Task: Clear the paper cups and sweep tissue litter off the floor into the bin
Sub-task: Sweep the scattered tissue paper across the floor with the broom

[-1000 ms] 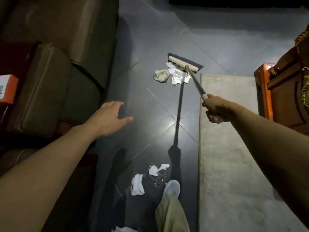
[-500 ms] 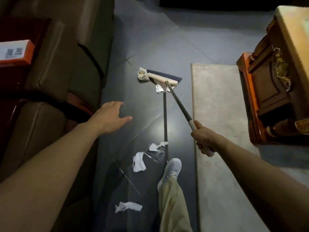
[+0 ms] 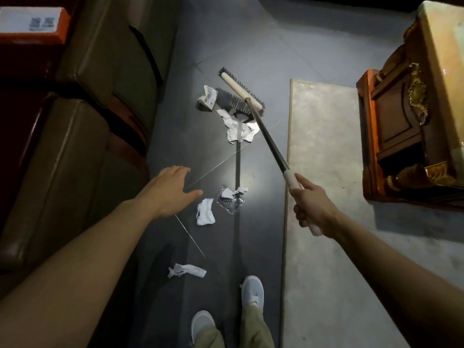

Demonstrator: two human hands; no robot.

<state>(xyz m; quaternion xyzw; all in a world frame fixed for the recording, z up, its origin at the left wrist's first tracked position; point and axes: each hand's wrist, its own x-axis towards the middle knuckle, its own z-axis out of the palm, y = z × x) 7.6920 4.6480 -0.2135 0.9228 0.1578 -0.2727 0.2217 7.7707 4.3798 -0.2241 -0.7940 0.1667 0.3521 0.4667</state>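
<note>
The left arm reaches forward, bare to the elbow and nearly straight. The left hand [image 3: 168,189] is spread palm down, fingers [image 3: 175,170] straight and together, thumb splayed to the right, holding nothing. The right arm stretches forward from the lower right, wrist bent slightly inward. The right hand [image 3: 313,207] is wrapped round the white grip of the broom handle [image 3: 292,182], index finger laid along it. Below, both legs stand apart, the right shoe [image 3: 252,290] ahead of the left shoe [image 3: 202,325].
</note>
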